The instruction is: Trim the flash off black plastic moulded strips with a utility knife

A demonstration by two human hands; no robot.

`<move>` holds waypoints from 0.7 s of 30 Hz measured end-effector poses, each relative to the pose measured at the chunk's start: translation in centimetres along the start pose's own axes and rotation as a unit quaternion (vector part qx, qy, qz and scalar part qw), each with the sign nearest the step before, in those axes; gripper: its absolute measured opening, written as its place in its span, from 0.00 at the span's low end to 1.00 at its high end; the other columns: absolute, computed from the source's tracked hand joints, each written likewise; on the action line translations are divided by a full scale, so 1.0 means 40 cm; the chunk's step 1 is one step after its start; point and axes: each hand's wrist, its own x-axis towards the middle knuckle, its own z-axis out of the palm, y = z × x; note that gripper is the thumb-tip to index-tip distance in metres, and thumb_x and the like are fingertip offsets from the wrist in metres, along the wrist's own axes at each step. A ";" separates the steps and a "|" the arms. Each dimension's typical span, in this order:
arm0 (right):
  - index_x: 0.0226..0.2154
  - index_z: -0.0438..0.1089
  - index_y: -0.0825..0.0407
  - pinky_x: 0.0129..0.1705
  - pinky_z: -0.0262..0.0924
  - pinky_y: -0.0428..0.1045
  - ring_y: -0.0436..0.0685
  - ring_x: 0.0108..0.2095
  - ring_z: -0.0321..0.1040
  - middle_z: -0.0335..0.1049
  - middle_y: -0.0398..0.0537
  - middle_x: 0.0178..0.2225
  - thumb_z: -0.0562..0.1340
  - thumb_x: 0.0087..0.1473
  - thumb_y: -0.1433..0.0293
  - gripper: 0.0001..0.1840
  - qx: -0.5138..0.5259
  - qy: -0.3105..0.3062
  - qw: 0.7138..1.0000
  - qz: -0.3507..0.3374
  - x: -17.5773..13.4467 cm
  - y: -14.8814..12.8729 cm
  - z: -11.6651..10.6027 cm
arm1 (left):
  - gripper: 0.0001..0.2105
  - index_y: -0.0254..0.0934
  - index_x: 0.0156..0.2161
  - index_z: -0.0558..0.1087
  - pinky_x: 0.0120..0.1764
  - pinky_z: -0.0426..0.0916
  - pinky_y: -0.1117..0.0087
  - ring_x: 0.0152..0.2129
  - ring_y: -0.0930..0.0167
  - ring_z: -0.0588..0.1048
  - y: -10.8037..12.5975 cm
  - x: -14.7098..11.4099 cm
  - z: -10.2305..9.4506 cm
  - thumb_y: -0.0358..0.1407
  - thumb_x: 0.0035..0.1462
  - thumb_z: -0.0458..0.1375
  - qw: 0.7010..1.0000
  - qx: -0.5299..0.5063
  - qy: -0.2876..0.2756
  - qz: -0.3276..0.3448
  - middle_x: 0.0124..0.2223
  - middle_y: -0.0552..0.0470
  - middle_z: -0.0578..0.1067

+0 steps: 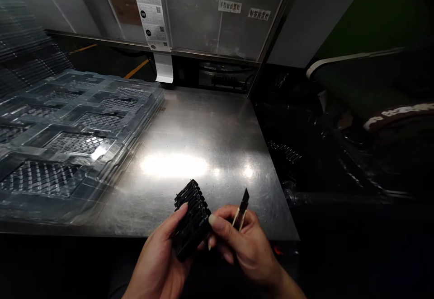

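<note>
At the bottom centre of the frame, the left hand point(161, 258) grips a black part point(192, 220), thumb laid across its top. Right of it, the right hand point(252, 249) curls around a knife point(244, 202), blade pointing up, its thumb tip at the part's right edge. Beyond lies the steel table point(206, 132); clear trays point(111, 158) fill the left side; a label strip point(149, 14) hangs at upper centre-left.

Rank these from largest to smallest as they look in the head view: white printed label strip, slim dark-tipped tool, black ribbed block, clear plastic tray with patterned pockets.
1. clear plastic tray with patterned pockets
2. white printed label strip
3. black ribbed block, partly hidden
4. slim dark-tipped tool, partly hidden
</note>
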 end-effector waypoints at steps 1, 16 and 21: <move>0.32 0.78 0.54 0.17 0.44 0.42 0.42 0.14 0.55 0.76 0.45 0.23 0.68 0.64 0.57 0.17 0.019 0.007 1.000 0.000 0.001 -0.001 -0.002 | 0.11 0.25 0.33 0.82 0.24 0.78 0.69 0.22 0.66 0.79 0.001 -0.003 0.001 0.31 0.63 0.62 1.000 0.005 -0.009 -0.005 0.29 0.40 0.81; 0.30 0.74 0.56 0.19 0.40 0.42 0.41 0.16 0.51 0.69 0.41 0.20 0.72 0.59 0.57 0.19 0.054 0.101 0.993 0.034 0.009 -0.008 -0.002 | 0.11 0.32 0.44 0.79 0.30 0.80 0.70 0.31 0.63 0.85 -0.014 -0.009 0.002 0.34 0.57 0.69 0.994 0.040 0.002 0.098 0.39 0.44 0.85; 0.33 0.77 0.55 0.19 0.43 0.41 0.42 0.17 0.50 0.69 0.42 0.22 0.75 0.53 0.53 0.21 0.044 0.174 0.982 0.051 0.002 -0.003 -0.027 | 0.24 0.39 0.52 0.74 0.28 0.77 0.73 0.36 0.62 0.85 0.066 -0.019 -0.056 0.42 0.52 0.73 0.942 0.141 0.060 0.298 0.44 0.47 0.85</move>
